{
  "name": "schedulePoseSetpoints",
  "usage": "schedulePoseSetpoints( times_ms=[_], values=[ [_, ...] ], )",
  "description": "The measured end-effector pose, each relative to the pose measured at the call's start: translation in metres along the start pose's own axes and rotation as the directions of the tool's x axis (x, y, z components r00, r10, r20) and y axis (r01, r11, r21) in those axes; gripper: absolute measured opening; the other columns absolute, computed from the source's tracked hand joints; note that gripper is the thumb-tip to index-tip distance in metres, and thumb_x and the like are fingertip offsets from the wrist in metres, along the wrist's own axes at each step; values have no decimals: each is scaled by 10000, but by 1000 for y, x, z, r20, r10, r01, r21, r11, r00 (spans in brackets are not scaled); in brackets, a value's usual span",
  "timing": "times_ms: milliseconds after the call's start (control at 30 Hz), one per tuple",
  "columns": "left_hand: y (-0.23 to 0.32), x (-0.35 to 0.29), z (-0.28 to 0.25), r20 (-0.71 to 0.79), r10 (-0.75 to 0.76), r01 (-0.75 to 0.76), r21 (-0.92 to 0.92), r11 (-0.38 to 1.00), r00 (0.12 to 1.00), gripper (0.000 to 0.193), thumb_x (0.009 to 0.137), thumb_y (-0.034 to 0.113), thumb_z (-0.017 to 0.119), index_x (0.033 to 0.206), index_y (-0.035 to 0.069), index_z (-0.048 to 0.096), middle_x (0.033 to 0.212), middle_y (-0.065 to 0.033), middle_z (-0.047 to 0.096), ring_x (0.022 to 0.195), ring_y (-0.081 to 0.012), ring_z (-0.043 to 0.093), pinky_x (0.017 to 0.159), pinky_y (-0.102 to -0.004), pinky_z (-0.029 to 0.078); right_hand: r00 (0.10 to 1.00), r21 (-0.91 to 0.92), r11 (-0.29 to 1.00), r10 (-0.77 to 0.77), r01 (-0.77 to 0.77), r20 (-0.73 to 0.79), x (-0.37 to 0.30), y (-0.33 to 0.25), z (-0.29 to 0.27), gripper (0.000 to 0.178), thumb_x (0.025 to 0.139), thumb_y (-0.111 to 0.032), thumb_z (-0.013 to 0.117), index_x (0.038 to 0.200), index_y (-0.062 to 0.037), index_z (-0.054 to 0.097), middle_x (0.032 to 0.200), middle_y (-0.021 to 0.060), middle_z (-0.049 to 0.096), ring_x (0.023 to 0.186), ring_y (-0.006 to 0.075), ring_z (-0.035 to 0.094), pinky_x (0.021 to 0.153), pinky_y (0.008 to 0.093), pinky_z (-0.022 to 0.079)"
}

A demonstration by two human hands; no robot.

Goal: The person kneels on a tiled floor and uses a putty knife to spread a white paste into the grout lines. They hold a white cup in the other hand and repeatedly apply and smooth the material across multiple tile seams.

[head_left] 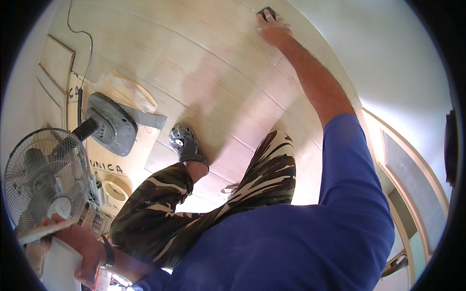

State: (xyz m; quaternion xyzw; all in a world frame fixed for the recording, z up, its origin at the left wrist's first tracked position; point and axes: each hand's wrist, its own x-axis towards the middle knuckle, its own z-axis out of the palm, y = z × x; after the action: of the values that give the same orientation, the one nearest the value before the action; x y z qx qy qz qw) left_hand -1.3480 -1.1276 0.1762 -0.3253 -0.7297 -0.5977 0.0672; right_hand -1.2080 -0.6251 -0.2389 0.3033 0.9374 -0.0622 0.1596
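Observation:
At the far end of the floor, close to the right-hand wall, my right hand [274, 32] presses down with its fingers over a small black flat tool [266, 13]. White residue coats its fingertips. The tool touches the pale wood-look tile floor [213, 34]; its exact kind is mostly hidden by the fingers. Down at the lower left, next to the fan, my left hand [86, 245] grips a white flat-sided object [61, 266]. A pale strip with a rough, crusted edge [47, 232] sticks out at its top. Its full shape is cut off by the picture's rim.
A standing fan [47, 174] lies tipped over at left, its dark base [111, 125] on a cardboard sheet [109, 160]. A tape roll [116, 189] sits beside it. A black cable [90, 46] runs up the far left. At right stands a wood-framed panel [412, 165].

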Motion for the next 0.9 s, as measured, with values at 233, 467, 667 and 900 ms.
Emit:
schedulePoseSetpoints(
  times_ms=[233, 467, 667, 900],
  values=[
    [-10, 10, -61, 115, 25, -2, -196, 981, 993, 652, 568, 444, 539, 1120, 99, 570, 1113, -161, 545, 1118, -318, 466, 1010, -469, 274, 996, 118, 993, 21, -31, 91, 29, -21, -23, 580, 882, -371, 427, 1390, -166, 237, 1497, 54, 147, 1344, 343, 190, 1029, 543, 236],
    [7, 3, 0, 35, -75, 77, -68, 995, 997, 784, 559, 543, 631, 1147, 40, 504, 1138, -173, 439, 1085, -311, 402, 980, -387, 283, 997, 47, 996, -69, 70, -20, 36, -37, 1, 638, 878, -445, 433, 1420, -207, 195, 1500, 49, 145, 1361, 329, 155, 1061, 539, 187],
    [-10, 9, 7, 23, -13, 16, -105, 994, 1000, 747, 570, 481, 607, 1141, 10, 507, 1149, -155, 463, 1094, -298, 415, 988, -401, 285, 994, 169, 982, 99, -89, -51, 63, -66, -16, 680, 885, -425, 423, 1440, -162, 131, 1502, 87, 111, 1371, 331, 103, 1079, 526, 142],
    [-8, 11, 14, -10, -8, 7, -71, 997, 1000, 686, 580, 407, 569, 1132, 1, 527, 1155, -141, 511, 1118, -293, 434, 1005, -435, 281, 814, 199, 804, 579, -561, -42, -183, 62, 98, 724, 889, -443, 418, 1428, -46, 141, 1490, 161, 113, 1369, 363, 80, 1079, 533, 76]
  ],
)
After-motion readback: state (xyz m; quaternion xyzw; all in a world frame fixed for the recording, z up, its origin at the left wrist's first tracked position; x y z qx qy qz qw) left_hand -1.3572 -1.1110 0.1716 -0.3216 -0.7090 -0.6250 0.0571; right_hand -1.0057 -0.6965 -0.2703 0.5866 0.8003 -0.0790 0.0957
